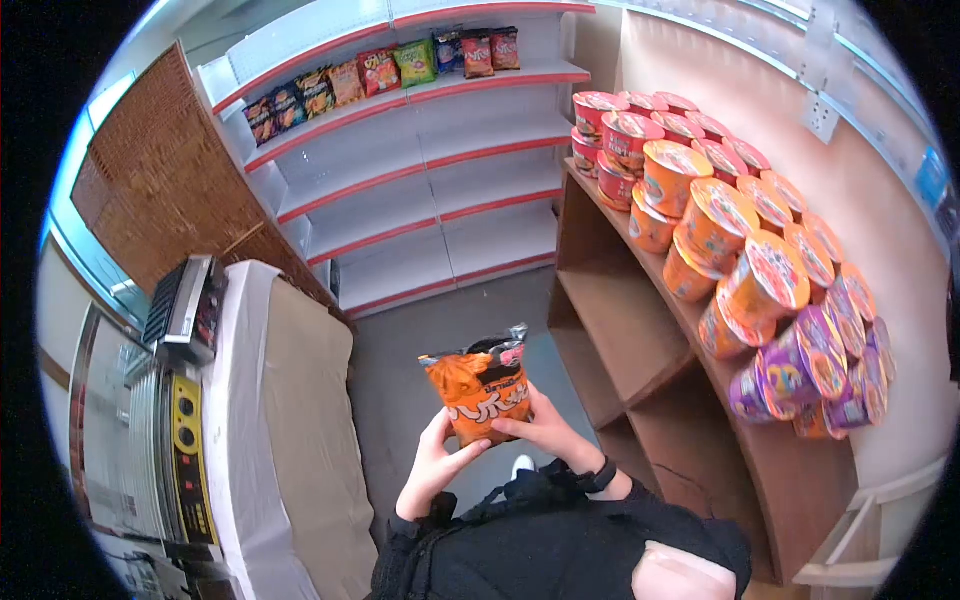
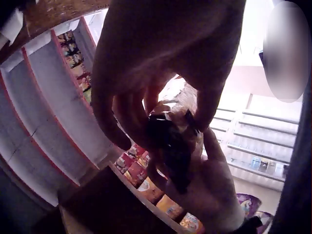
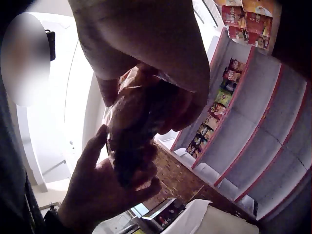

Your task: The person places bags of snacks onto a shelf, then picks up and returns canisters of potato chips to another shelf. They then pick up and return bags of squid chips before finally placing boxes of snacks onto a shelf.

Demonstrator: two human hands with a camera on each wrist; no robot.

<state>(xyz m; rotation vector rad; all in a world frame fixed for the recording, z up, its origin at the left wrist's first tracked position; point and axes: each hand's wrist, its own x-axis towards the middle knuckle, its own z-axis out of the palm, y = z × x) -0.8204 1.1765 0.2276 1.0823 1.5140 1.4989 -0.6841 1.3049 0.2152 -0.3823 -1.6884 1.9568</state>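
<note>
Gripped at the lower sides from left and right at once: by the left hand [image 1: 435, 462], with a thumb on the printed front and fingers curled behind, and by the right hand [image 1: 552, 432] in a mirrored hold. Held there, in front of the body, a pillow-shaped orange-and-black snack bag [image 1: 480, 395] of shiny plastic film, roughly upright with a slight tilt.

Probably very light, puffed with air and soft enough to dent, with brittle contents, by the look of it. Likely a little slippery on the glossy film. Best taken with broad, gentle contact on the lower sides, as in this hold, or pinched by the crimped top edge; best not squeezed hard across the middle, for fear of crushing the contents or straining a seam.

Close behind the right hand, around the wrist, a black band [image 1: 602, 475]. Farther out to the right, stacked on a brown wooden shelf unit [image 1: 625, 330], lidded cups [image 1: 717, 215] in red, orange and purple. Ahead, on a white metal rack with red edging [image 1: 500, 140], a row of colourful snack packets [image 1: 415, 62]. To the left, a table draped in pale cloth [image 1: 320, 420].
</note>
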